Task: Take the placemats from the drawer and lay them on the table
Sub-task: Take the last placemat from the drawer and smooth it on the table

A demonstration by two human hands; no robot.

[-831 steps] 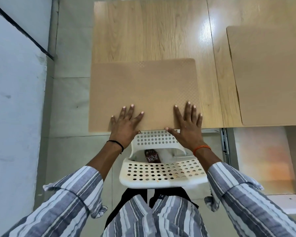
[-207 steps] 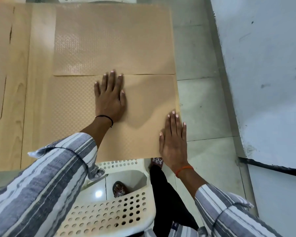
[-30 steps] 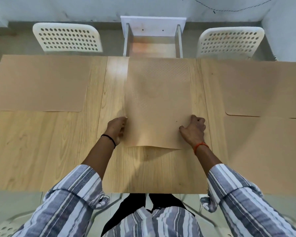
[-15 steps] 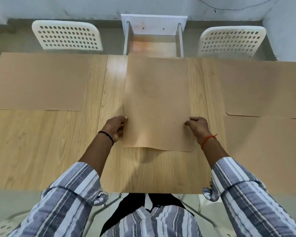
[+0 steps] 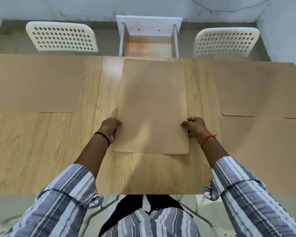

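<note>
With the left hand and right hand each in a pinching grip on the centre placemat, she should lower it flat and square on the surface.

We see a wood-grain table with a slight sheen, matt tan placemats finely embossed in dots, and white perforated plastic chairs at the far side.

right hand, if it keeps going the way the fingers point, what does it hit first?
The right hand grips the centre placemat by its right edge, fingers aimed left across it. Continuing that way it would only slide over that mat; next in line is probably the left hand on the opposite edge.
</note>
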